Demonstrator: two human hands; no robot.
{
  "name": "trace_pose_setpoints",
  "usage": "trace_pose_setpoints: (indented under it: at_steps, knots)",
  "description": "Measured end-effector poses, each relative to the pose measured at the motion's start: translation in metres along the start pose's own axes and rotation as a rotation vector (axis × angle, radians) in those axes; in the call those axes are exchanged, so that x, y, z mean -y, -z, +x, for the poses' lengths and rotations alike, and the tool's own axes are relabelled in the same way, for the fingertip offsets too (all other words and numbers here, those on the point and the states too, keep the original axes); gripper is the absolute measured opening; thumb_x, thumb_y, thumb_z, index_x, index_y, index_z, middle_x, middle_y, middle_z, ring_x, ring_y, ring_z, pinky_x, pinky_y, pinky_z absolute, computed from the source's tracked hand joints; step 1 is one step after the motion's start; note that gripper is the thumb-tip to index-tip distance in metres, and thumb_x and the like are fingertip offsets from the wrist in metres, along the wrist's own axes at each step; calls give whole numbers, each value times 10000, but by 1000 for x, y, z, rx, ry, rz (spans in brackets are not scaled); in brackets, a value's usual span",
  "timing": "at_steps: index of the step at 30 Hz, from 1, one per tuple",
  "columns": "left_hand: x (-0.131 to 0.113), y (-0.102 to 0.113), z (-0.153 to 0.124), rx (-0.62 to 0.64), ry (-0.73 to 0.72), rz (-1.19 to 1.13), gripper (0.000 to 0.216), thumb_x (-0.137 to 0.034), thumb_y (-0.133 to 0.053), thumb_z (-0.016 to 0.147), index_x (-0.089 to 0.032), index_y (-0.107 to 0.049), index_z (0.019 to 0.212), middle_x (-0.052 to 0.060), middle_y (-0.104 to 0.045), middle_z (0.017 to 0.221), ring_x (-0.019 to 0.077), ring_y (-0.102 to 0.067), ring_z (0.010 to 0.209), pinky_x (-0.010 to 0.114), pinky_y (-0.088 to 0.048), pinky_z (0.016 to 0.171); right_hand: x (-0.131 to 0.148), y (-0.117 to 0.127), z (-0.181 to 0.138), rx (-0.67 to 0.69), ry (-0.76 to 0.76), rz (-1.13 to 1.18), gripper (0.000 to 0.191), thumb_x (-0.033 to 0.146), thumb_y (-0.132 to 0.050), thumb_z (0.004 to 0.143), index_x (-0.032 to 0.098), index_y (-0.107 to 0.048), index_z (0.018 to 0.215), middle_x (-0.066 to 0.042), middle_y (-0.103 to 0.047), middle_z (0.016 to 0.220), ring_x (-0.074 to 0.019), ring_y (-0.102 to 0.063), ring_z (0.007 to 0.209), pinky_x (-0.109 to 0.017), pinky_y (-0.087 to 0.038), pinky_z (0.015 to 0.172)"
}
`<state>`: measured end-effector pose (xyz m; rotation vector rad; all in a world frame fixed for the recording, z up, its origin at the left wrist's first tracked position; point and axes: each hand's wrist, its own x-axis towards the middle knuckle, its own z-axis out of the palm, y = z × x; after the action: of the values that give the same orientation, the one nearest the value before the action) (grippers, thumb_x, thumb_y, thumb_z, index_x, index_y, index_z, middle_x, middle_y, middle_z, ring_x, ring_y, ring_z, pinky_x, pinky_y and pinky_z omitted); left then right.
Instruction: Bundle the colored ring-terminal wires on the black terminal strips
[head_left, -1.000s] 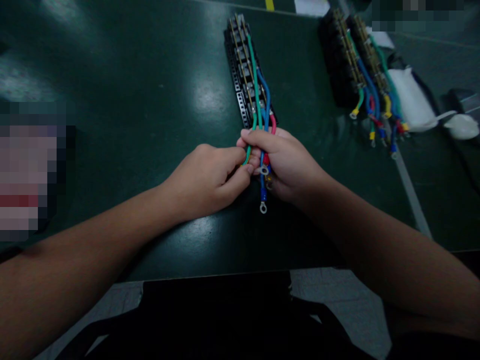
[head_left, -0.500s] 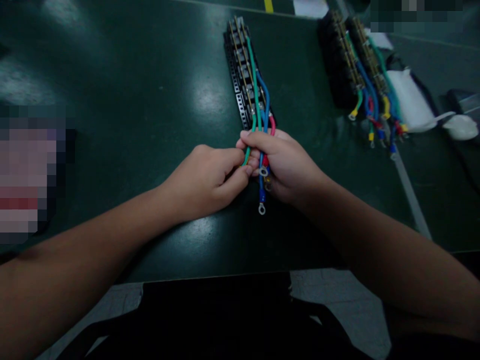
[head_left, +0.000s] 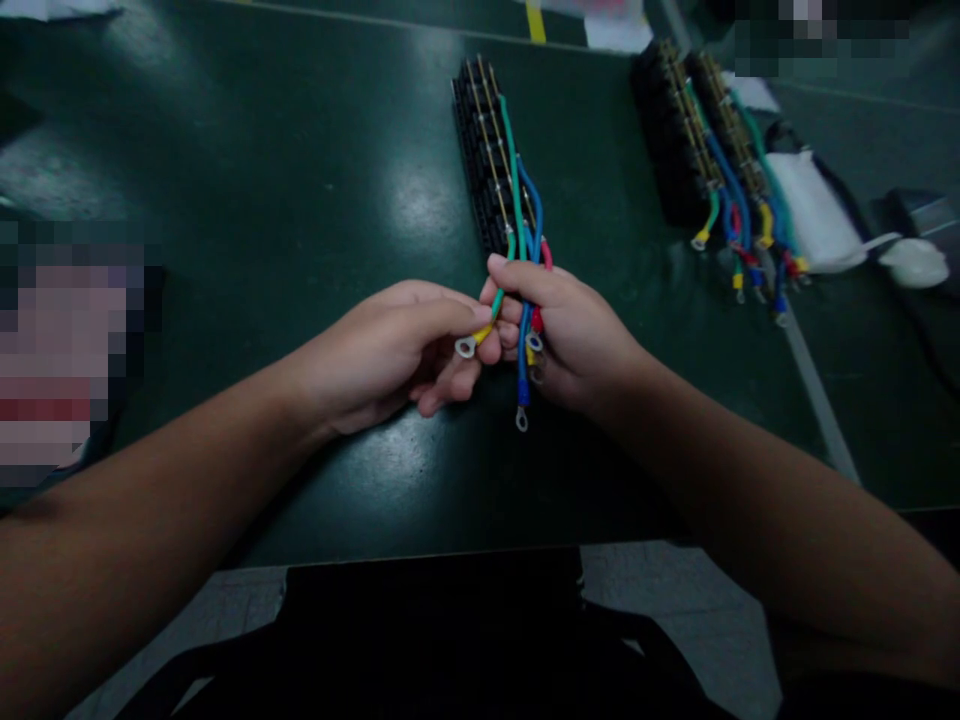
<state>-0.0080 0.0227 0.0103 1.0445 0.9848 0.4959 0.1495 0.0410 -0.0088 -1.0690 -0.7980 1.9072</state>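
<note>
A long black terminal block (head_left: 480, 150) with brass strips lies on the dark green table, pointing away from me. Green, blue and red wires run from it toward me. My left hand (head_left: 420, 340) pinches the end of a green wire (head_left: 499, 297) between thumb and finger; its yellow-sleeved ring terminal (head_left: 466, 347) shows in front of the fingers. My right hand (head_left: 574, 320) is closed around the wire bundle near the block's close end. Below it hangs a blue wire (head_left: 523, 360), with a blue-sleeved ring terminal (head_left: 522, 419) at the tip. Other ring terminals are partly hidden by the right palm.
Two similar wired blocks (head_left: 675, 130) lie side by side at the back right. Beyond them are a white pouch-like item (head_left: 814, 210) and a rounded white object (head_left: 915, 260). A blurred-out item (head_left: 71, 350) lies at the left. The table's front edge (head_left: 450, 558) runs close to me.
My left hand has turned and opened its lower fingers, bringing the green wire's ring terminal into view. The right hand stays around the bundle. The whole view has shifted slightly.
</note>
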Motion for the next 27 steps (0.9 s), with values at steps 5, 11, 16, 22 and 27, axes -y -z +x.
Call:
trace_pose_setpoints:
  at_steps: [5,11,16,22,27]
  knots:
    - [-3,0,0,25,108,-285,171,-218,-623,929,-134,-694,798,-2,-590,555,20,-357,350,148,-206,343,1,0,-1,12,-5,26,367,404,-753,917,186,-552,700,80,-430,482,-60,-403,386,-189,-318,386]
    - [3,1,3,98,123,-448,186,-214,-706,914,-110,-673,763,-6,-579,575,-7,-300,381,114,-289,394,1,1,-1,29,-4,51,386,422,-793,881,181,-561,690,84,-424,471,-58,-391,388,-191,-327,387]
    - [4,-1,2,79,141,-491,275,-249,-711,934,-123,-616,709,-31,-517,554,-5,-280,396,111,-303,411,1,2,0,47,0,57,385,409,-805,871,182,-558,683,84,-420,474,-60,-382,390,-202,-336,396]
    - [5,-1,2,102,115,-516,201,-225,-699,929,-110,-673,765,-19,-545,564,8,-322,398,119,-324,419,2,1,0,12,-7,29,364,370,-783,893,180,-560,678,73,-434,470,-67,-418,394,-192,-345,386]
    - [6,1,3,115,121,-540,171,-187,-666,943,-97,-699,802,-5,-572,572,7,-343,395,115,-323,420,3,1,0,2,-21,28,349,322,-736,929,162,-581,661,60,-451,461,-70,-459,401,-179,-357,387]
